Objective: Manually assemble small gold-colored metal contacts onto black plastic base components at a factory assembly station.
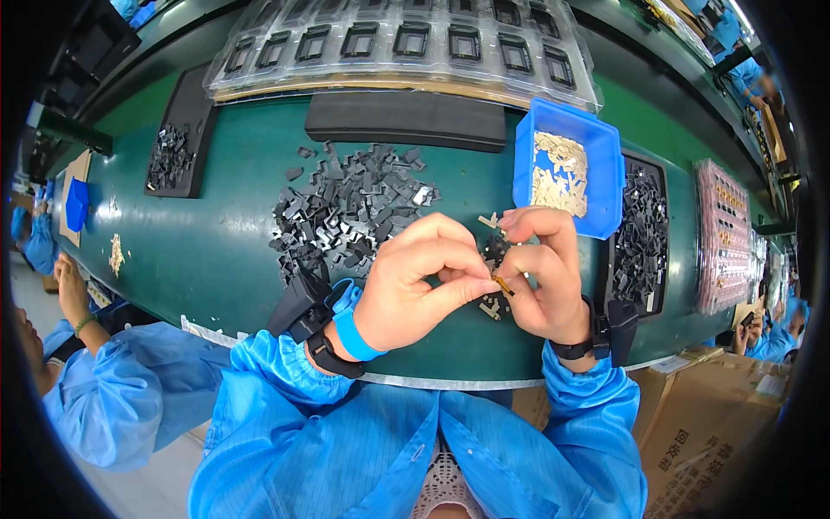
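1. Head view: at frame centre my left hand (413, 281) and right hand (543, 275) meet, fingertips pinched narrowly on a small brass-coloured clip (503, 285).
2. Matte black plastic pieces (350, 208) lie heaped just above.
3. A glossy blue bin (608, 169) of pale parts sits upper right; cardboard boxes (705, 432) lower right.

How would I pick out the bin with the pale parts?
On the green table, look just beyond the right hand. The blue bin sits there, between the loose pile of dark parts and a black tray. It alone holds pale yellowish pieces.
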### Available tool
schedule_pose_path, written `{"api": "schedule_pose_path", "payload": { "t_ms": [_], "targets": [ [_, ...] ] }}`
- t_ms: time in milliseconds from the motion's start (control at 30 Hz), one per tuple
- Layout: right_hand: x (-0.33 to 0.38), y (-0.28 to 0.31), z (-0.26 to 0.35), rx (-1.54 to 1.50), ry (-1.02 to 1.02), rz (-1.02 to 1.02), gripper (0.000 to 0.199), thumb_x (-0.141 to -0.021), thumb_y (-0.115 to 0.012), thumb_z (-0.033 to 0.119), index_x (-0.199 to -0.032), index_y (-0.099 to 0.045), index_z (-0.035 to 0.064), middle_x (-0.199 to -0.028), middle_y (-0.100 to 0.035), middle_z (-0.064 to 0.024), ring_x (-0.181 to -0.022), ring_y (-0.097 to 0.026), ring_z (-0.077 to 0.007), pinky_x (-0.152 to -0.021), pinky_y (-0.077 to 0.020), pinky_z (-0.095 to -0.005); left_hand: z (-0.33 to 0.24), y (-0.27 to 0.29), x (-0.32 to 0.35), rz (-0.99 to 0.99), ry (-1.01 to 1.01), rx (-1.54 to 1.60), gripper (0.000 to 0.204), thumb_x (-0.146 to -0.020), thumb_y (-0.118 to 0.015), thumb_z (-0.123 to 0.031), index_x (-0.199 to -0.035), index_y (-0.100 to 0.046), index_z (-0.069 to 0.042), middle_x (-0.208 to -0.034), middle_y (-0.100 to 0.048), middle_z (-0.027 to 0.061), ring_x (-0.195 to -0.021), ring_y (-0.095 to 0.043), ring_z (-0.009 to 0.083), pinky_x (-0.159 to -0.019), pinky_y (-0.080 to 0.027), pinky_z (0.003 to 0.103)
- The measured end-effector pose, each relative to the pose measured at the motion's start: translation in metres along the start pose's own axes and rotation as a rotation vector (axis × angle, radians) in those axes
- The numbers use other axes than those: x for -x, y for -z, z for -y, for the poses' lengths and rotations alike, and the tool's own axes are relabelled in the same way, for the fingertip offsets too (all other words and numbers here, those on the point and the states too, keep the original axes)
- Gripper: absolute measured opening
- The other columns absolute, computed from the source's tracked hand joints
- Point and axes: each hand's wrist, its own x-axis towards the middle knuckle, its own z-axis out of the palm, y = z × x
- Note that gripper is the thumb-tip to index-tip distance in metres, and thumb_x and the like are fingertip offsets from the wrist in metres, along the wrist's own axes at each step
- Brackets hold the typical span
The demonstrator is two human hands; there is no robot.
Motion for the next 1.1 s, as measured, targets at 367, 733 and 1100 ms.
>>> {"api": "schedule_pose_path", "payload": {
  "t_ms": [367,733,1100],
  "targets": [
    [0.001,0.016,-0.004,0.062,-0.128,-0.150,0.010,-0.077,-0.059,0.002,-0.081,-0.050,0.0035,-0.089,-0.045,-0.0112,-0.085,-0.048,-0.0253,-0.076,-0.0409,-0.0323,0.000,-0.006,0.000,-0.132,0.014,0.248,0.016,-0.077,-0.062,0.007,-0.091,-0.058,0.002,-0.095,-0.050,0.0080,-0.068,-0.055,0.0100,-0.055,-0.049,0.021],
    [0.000,0.016,0.006,-0.113,-0.063,-0.071,0.008,-0.079,-0.057,0.005,-0.083,-0.050,0.0047,-0.090,-0.044,-0.0101,-0.085,-0.046,-0.0244,-0.075,-0.0395,-0.0319,-0.012,-0.019,-0.011,-0.003,-0.021,0.096,0.008,-0.084,-0.055,0.000,-0.092,-0.053,0.000,-0.096,-0.047,0.0077,-0.067,-0.054,0.0104,-0.053,-0.048,0.020],
    [0.001,0.025,-0.005,-0.286,-0.306,-0.419,0.005,-0.081,-0.055,0.002,-0.082,-0.051,0.0009,-0.088,-0.045,-0.0056,-0.079,-0.050,-0.0144,-0.069,-0.0448,-0.0263,-0.018,-0.033,-0.029,-0.132,0.049,0.189,0.008,-0.091,-0.049,-0.010,-0.088,-0.048,-0.003,-0.089,-0.048,0.0056,-0.062,-0.051,0.0083,-0.051,-0.044,0.021]
  ]
}}
